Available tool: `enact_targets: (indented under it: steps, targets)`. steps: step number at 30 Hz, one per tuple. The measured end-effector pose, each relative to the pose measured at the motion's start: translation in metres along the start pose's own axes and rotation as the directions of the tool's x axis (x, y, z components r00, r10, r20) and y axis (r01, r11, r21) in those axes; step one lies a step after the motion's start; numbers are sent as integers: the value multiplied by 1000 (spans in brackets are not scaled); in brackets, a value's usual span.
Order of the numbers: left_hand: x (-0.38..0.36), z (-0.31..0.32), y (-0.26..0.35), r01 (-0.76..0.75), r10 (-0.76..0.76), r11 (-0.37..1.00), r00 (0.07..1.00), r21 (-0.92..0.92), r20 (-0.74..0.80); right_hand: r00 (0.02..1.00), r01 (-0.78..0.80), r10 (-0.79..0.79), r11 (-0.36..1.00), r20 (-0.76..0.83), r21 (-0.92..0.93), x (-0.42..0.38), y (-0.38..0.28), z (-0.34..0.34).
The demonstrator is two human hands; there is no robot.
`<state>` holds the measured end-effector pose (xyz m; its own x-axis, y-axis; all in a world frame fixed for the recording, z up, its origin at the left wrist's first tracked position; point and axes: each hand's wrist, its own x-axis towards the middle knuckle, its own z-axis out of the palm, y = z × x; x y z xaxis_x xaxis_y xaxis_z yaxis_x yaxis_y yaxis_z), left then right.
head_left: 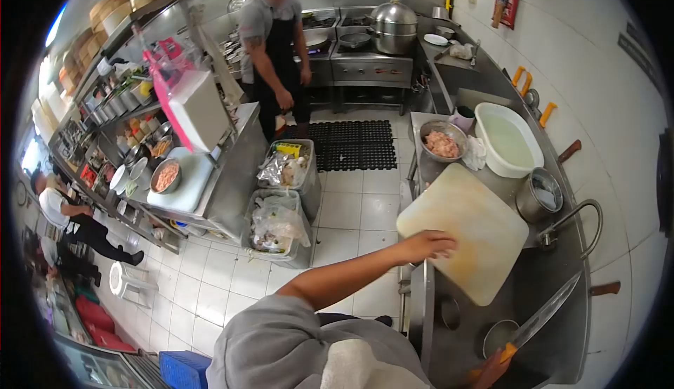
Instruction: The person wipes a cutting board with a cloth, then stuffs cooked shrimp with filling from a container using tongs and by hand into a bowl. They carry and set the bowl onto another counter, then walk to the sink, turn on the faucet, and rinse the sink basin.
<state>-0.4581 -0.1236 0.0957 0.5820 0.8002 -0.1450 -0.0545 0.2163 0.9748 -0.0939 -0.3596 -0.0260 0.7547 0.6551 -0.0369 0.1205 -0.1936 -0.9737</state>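
Observation:
My left hand (430, 246) reaches over the near-left edge of a large, stained white cutting board (467, 227), fingers apart and slightly bent. Whether the fingertips touch the board cannot be made out. The board spans the counter and overhangs the sink. Low on the right, my right hand (491, 373) is closed around the orange handle of a large knife (547, 312), its broad blade pointing up and right above the sink (562, 350). A round metal container (500, 336) sits in the sink beneath the knife, partly hidden by it.
Beyond the board stand a metal bowl of raw meat (442, 143), a white tub of water (509, 143) and a metal pot (539, 194). A faucet (583, 224) curves over the sink. Waste bins (303, 192) stand left. A co-worker (277, 52) stands near the stove (368, 69).

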Motion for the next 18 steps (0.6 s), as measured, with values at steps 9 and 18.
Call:
enact_targets:
  steps: [9, 18]
  targets:
    - [-357, -148, -303, 625, -237, 726, 618, 286, -750, 865, 97, -162, 983, 475, 157, -89, -101, 161]
    - [-746, -25, -489, 870, -634, 239, -196, -430, -748, 410, 356, 209, 860, 888, -367, -221, -49, 338]
